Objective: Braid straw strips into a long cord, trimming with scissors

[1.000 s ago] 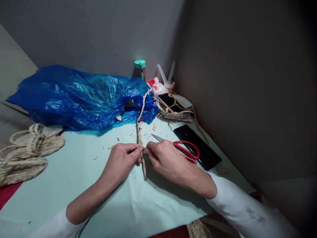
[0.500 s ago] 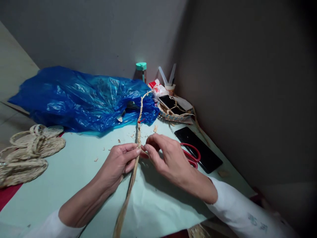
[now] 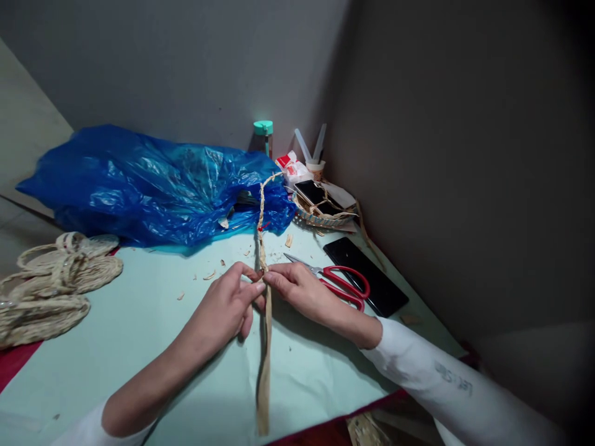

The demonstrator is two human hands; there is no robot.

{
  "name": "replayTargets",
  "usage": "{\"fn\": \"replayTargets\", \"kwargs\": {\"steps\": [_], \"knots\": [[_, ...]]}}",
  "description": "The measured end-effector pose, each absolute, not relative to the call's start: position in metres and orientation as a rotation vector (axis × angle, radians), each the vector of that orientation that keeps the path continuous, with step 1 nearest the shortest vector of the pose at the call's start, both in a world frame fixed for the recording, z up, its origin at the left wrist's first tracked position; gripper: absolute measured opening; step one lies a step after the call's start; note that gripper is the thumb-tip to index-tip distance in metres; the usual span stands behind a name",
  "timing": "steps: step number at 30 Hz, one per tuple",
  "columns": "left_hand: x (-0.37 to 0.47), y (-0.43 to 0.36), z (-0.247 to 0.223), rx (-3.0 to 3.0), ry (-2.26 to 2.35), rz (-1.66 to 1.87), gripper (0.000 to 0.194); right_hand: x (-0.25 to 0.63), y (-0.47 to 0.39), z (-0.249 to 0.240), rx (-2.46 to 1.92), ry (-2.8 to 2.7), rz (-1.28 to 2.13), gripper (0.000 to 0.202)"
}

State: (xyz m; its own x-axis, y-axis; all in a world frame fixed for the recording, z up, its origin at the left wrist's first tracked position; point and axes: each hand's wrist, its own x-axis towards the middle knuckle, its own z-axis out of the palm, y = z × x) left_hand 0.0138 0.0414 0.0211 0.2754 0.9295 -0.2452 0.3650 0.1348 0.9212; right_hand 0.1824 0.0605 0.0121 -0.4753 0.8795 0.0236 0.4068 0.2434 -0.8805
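Note:
A thin braided straw cord (image 3: 261,207) runs from near the basket down to my hands, with a bit of red on it. My left hand (image 3: 232,300) pinches the cord's lower end from the left. From the right, my right hand (image 3: 300,291) pinches the same spot, fingertips almost touching the left ones. Below them a flat tan strip (image 3: 264,371) hangs loose over the pale green sheet. Red-handled scissors (image 3: 344,279) lie just beyond my right hand, beside a black phone (image 3: 367,275).
A big blue plastic bag (image 3: 153,186) covers the back left. Woven straw sandals (image 3: 69,272) lie at the left edge. A basket (image 3: 325,217) holding a phone, a cup (image 3: 315,168) and a green-lidded bottle (image 3: 263,130) stand at the back. Straw scraps dot the sheet.
My right hand has come down and closed at the cord, uncovering the scissors. The strip's lower end has swung right. My left hand has turned slightly.

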Motion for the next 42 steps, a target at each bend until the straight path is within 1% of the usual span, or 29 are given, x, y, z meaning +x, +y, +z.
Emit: {"fn": "replayTargets", "kwargs": {"steps": [2, 5, 9, 13, 16, 18, 20, 23, 24, 25, 26, 29, 31, 33, 35, 39, 40, 42], "knots": [[0.01, 0.042, 0.024, 1.518, 1.32, 0.626, 0.023, 0.182, 0.06, 0.013, -1.189, -1.975, 1.145, 0.035], [0.008, 0.04, 0.029, 1.463, 1.266, 0.604, 0.029, 0.182, 0.058, 0.013, -1.146, -1.927, 1.168, 0.035], [0.018, 0.031, 0.034, 1.407, 1.208, 0.564, 0.024, 0.181, 0.058, 0.012, -1.02, -1.773, 1.371, 0.035], [0.032, 0.021, 0.032, 1.722, 1.301, 0.541, 0.024, 0.183, 0.059, 0.007, -1.001, -1.486, 1.668, 0.024], [0.035, 0.018, 0.029, 1.947, 1.336, 0.51, 0.027, 0.183, 0.059, 0.006, -0.987, -1.424, 1.751, 0.027], [0.032, 0.018, 0.03, 1.992, 1.331, 0.481, 0.028, 0.184, 0.058, 0.009, -0.937, -1.491, 1.741, 0.026], [0.027, 0.02, 0.034, 1.994, 1.327, 0.511, 0.03, 0.186, 0.057, 0.015, -0.942, -1.627, 1.616, 0.023], [0.016, 0.028, 0.041, 1.855, 1.448, 0.793, 0.034, 0.188, 0.055, 0.024, -0.989, -1.842, 1.413, 0.027], [0.014, 0.033, 0.042, 1.759, 1.508, 0.929, 0.031, 0.188, 0.055, 0.026, -1.006, -1.883, 1.391, 0.03], [0.012, 0.037, 0.041, 1.669, 1.521, 1.016, 0.022, 0.188, 0.054, 0.028, -1.017, -1.906, 1.394, 0.032], [0.01, 0.042, 0.039, 1.567, 1.447, 1.025, 0.012, 0.188, 0.054, 0.028, -1.014, -1.91, 1.411, 0.033], [0.013, 0.053, 0.029, 1.211, 1.061, 0.792, 0.018, 0.187, 0.054, 0.026, -0.927, -1.885, 1.479, 0.032], [0.017, 0.055, 0.023, 1.09, 0.981, 0.701, 0.019, 0.187, 0.054, 0.024, -0.888, -1.92, 1.494, 0.029], [0.02, 0.055, 0.021, 1.013, 1.005, 0.699, 0.021, 0.188, 0.052, 0.025, -0.916, -2.014, 1.424, 0.027], [0.021, 0.052, 0.02, 0.946, 1.031, 0.716, 0.024, 0.189, 0.048, 0.028, -1.039, -2.141, 1.241, 0.025], [0.022, 0.047, 0.019, 0.976, 1.132, 0.768, 0.025, 0.187, 0.037, 0.036, -1.449, -2.444, 0.622, 0.017], [0.022, 0.046, 0.018, 1.022, 1.173, 0.776, 0.025, 0.186, 0.036, 0.037, -1.487, -2.499, 0.514, 0.016], [0.023, 0.046, 0.015, 1.121, 1.257, 0.778, 0.025, 0.185, 0.035, 0.039, -1.486, -2.562, 0.416, 0.017]]}}
